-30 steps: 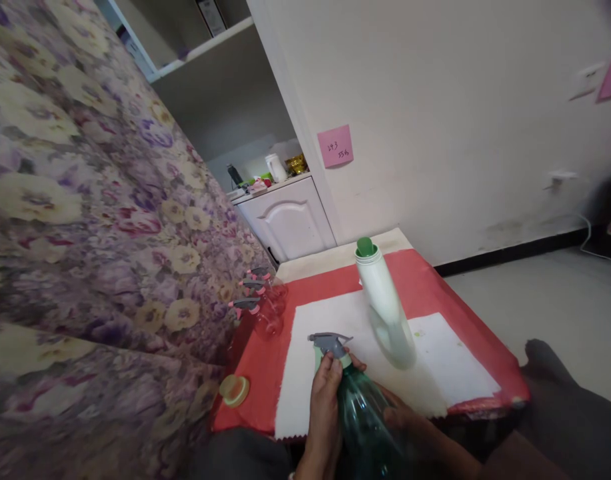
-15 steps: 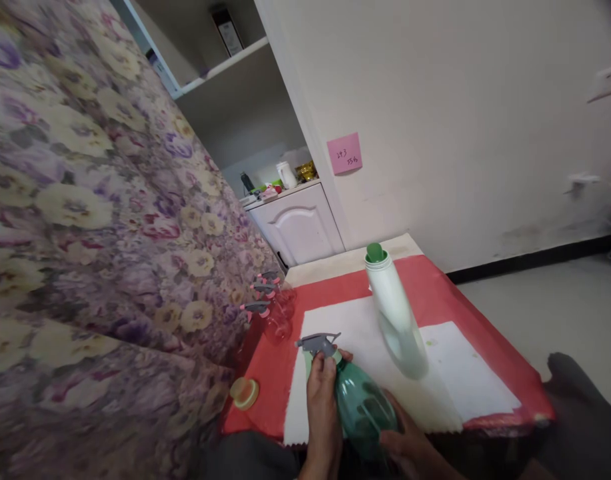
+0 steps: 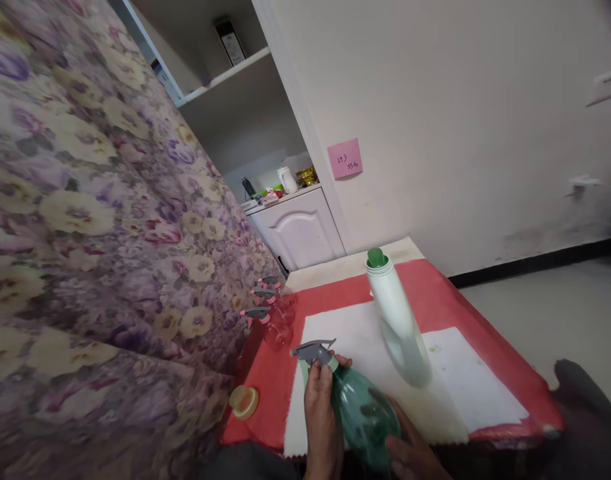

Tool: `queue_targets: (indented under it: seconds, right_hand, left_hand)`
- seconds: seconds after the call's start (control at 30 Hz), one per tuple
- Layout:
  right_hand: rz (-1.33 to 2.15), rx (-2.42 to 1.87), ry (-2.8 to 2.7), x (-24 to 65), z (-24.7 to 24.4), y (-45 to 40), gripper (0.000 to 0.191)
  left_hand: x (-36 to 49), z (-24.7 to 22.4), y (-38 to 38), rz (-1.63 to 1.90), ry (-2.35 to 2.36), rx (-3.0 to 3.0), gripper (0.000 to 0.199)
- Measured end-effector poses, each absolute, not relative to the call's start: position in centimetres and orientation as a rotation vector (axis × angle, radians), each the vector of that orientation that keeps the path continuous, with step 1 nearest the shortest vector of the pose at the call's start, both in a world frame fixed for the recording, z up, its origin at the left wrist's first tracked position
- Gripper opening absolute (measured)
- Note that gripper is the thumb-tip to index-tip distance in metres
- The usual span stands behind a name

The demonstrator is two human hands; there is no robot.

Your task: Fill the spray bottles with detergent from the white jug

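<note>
A green see-through spray bottle (image 3: 358, 400) with a grey trigger head is tilted in front of me, over the near edge of the table. My left hand (image 3: 321, 407) is closed around its neck, just under the trigger. Lower down, my right hand (image 3: 410, 443) grips the bottle's body, its fingers visible through the plastic. Beyond it stands a tall pale bottle (image 3: 399, 320), uncapped, with a green piece (image 3: 376, 257) in its mouth. A yellowish cap (image 3: 244, 402) lies on the red cloth to the left.
Several clear spray bottles (image 3: 276, 327) with pink and grey heads stand along the table's left edge, beside a floral curtain (image 3: 110, 233). White sheets (image 3: 470, 380) cover part of the red cloth (image 3: 510, 353). A cabinet (image 3: 302, 230) and a wall are behind.
The spray bottle and both hands have shifted slightly left and down in view. Both grips stay the same; the whole scene sits a little lower as the camera tilts.
</note>
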State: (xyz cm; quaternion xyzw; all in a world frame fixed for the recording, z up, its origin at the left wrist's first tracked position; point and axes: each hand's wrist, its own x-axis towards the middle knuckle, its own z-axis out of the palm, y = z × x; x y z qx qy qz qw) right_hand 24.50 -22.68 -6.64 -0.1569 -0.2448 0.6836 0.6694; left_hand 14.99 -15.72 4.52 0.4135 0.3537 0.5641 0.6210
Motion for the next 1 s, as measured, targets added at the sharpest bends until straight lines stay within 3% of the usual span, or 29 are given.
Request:
queue_targets:
  seconds: [0.07, 0.23, 0.33, 0.43, 0.63, 0.73, 0.87, 1.0]
  right_hand:
    - [1.445, -0.377, -0.543, 24.4, -7.0, -22.6, 0.077]
    - [1.916, -0.243, -0.451, 24.8, -7.0, -22.5, 0.063]
    - [1.659, -0.274, -0.535, 24.6, -7.4, -22.2, 0.060]
    - [1.395, -0.359, -0.634, 24.4, -7.6, -21.9, 0.076]
    - [1.693, -0.335, -0.671, 25.5, -6.4, -22.3, 0.063]
    - [1.616, -0.341, -0.677, 25.5, -6.3, -22.3, 0.062]
    - [1.355, -0.449, -0.667, 25.0, -6.8, -22.0, 0.075]
    - [1.381, -0.405, -0.668, 24.8, -6.5, -22.1, 0.074]
  left_hand:
    - [15.0, 4.4, -15.7, 1.313, 0.810, 0.961, 0.028]
    - [15.1, 4.5, -16.0, 1.287, 0.782, 0.912, 0.029]
    - [15.1, 4.5, -16.0, 1.293, 0.797, 0.923, 0.032]
    - [15.2, 4.5, -16.0, 1.313, 0.821, 0.937, 0.034]
    - [15.6, 5.0, -16.4, 1.310, 0.824, 0.859, 0.037]
    - [15.6, 4.9, -16.3, 1.304, 0.831, 0.870, 0.035]
    - [15.5, 4.7, -15.8, 1.344, 0.801, 0.916, 0.033]
    - [15.2, 5.0, -15.5, 1.360, 0.784, 0.922, 0.033]
